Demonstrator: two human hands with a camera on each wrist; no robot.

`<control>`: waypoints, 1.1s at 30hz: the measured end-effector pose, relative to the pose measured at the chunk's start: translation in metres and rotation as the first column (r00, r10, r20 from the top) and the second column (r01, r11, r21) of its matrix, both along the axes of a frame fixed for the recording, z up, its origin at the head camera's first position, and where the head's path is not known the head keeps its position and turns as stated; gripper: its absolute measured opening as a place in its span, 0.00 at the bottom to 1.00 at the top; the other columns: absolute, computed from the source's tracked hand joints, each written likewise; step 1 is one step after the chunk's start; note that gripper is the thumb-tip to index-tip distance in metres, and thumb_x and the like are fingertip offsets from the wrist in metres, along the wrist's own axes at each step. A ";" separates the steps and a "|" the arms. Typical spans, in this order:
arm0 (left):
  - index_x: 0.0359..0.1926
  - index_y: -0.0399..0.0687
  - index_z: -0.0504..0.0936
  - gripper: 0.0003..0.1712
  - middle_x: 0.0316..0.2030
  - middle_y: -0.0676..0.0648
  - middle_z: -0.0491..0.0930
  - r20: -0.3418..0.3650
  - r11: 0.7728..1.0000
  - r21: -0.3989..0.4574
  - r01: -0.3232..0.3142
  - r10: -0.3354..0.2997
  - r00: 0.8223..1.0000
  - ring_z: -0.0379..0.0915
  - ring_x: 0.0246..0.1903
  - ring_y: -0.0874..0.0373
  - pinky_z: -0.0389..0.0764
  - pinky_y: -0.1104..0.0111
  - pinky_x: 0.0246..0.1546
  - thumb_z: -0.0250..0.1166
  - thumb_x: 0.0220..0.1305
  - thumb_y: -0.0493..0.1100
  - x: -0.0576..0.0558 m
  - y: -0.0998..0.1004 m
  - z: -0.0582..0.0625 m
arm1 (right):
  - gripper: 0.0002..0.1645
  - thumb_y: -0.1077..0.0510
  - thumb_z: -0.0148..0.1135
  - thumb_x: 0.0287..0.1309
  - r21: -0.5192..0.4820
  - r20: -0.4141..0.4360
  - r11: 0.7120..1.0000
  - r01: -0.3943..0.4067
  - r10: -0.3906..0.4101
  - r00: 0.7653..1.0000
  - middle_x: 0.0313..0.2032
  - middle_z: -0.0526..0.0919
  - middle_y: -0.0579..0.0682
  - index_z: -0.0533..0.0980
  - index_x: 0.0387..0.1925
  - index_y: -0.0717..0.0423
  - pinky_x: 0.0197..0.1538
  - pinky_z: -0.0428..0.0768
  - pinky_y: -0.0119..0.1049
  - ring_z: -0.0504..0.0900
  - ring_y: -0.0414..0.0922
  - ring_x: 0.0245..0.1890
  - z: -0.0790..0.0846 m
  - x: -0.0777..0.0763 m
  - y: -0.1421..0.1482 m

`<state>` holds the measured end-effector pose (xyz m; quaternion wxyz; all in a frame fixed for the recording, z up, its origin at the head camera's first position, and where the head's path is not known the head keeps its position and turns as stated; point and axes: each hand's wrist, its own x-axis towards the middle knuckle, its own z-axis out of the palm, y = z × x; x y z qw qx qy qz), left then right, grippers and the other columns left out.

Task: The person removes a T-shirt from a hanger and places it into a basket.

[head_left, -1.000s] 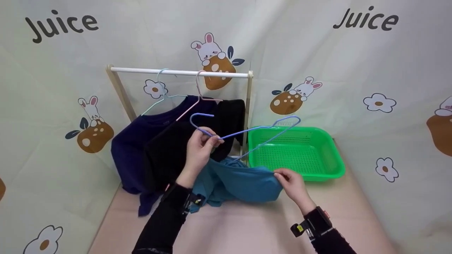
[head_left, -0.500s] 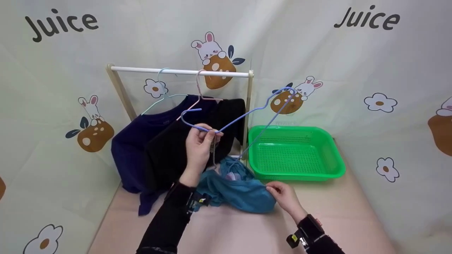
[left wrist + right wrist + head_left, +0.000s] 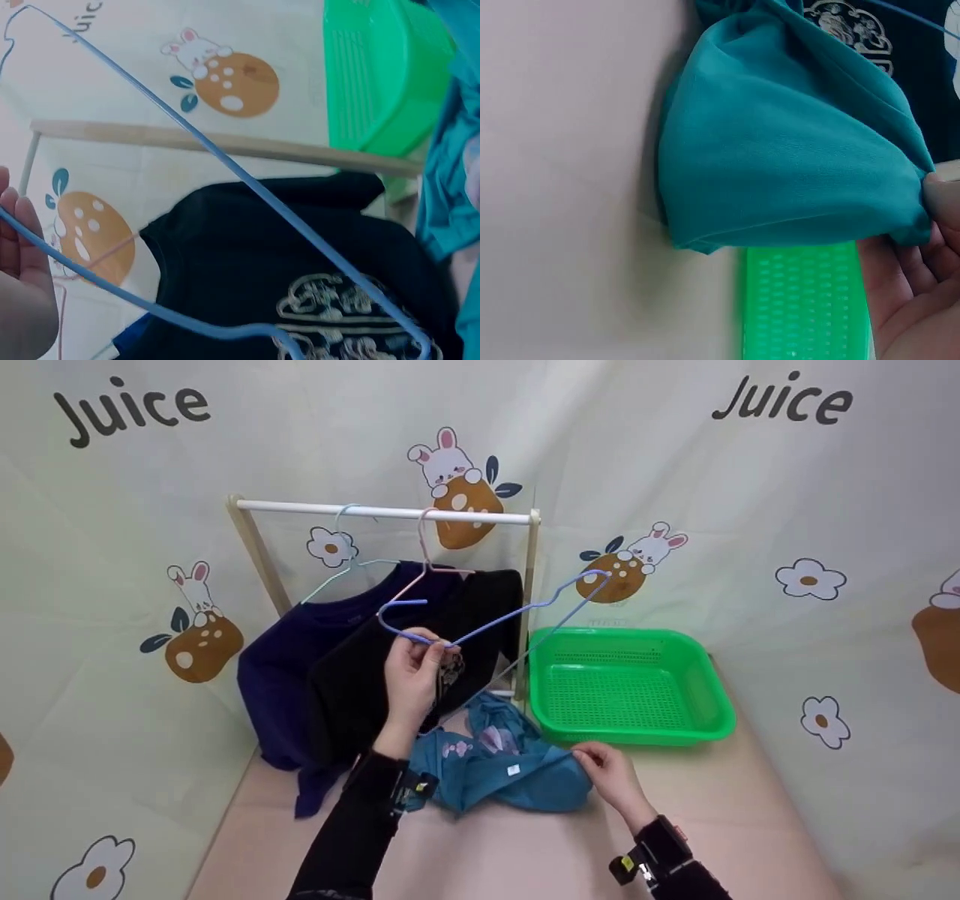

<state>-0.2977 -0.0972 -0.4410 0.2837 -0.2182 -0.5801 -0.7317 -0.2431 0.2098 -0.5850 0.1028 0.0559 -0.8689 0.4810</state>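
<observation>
In the head view my left hand (image 3: 411,682) grips a blue wire hanger (image 3: 491,625) by its neck, hook toward the left. The hanger tilts, with its right shoulder raised. Its lower bar (image 3: 217,154) crosses the left wrist view in front of a black shirt, clear of cloth along the part that shows. My right hand (image 3: 611,780) pinches the edge of a teal shirt (image 3: 551,795), which lies bunched on the table. A small white label (image 3: 513,770) and a pinkish print show on it. In the right wrist view, the teal fabric (image 3: 780,150) hangs from my thumb and fingers.
A small rack with a white rail (image 3: 292,508) stands behind. From it hang a navy shirt (image 3: 277,682) on a mint hanger (image 3: 326,585) and a black shirt (image 3: 360,690) on a pink hanger (image 3: 409,586). A green basket (image 3: 720,720) stands at right, against the printed backdrop.
The hanger's right end swung up, then partly down, and its lower bar came away from the teal shirt. My right hand moved slightly down with the shirt edge; label and print now show.
</observation>
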 end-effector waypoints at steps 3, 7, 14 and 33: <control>0.40 0.23 0.71 0.07 0.31 0.34 0.82 0.023 0.998 -0.033 -0.049 0.049 0.999 0.83 0.34 0.52 0.82 0.63 0.38 0.60 0.66 0.26 0.000 -0.009 -0.006 | 0.07 0.63 0.63 0.65 -0.044 0.025 0.996 0.081 -0.080 0.996 0.38 0.86 0.55 0.83 0.40 0.64 0.45 0.78 0.35 0.82 0.45 0.39 0.011 0.002 0.013; 0.40 0.21 0.71 0.06 0.30 0.33 0.82 0.063 0.996 -0.033 -0.087 0.089 0.994 0.83 0.33 0.55 0.82 0.65 0.37 0.59 0.65 0.23 -0.001 -0.018 -0.012 | 0.11 0.62 0.60 0.67 -0.189 0.054 0.968 0.166 -0.158 0.986 0.40 0.85 0.56 0.81 0.44 0.69 0.42 0.77 0.28 0.80 0.39 0.38 0.037 0.005 0.034; 0.39 0.19 0.70 0.06 0.30 0.29 0.81 0.087 0.988 -0.065 -0.140 0.146 0.985 0.83 0.32 0.50 0.82 0.67 0.36 0.58 0.63 0.20 0.007 -0.026 -0.004 | 0.10 0.64 0.57 0.69 -0.502 0.044 0.843 0.194 -0.199 0.979 0.27 0.79 0.44 0.79 0.44 0.70 0.27 0.72 0.28 0.71 0.36 0.25 0.090 0.012 0.055; 0.38 0.23 0.74 0.05 0.28 0.32 0.82 0.034 0.898 -0.229 -0.376 0.393 0.919 0.82 0.30 0.41 0.77 0.75 0.33 0.60 0.61 0.21 0.020 -0.035 0.004 | 0.11 0.68 0.57 0.67 -0.429 -0.009 0.900 0.081 -0.094 0.996 0.35 0.84 0.53 0.76 0.46 0.75 0.35 0.82 0.30 0.81 0.37 0.32 0.073 0.008 0.041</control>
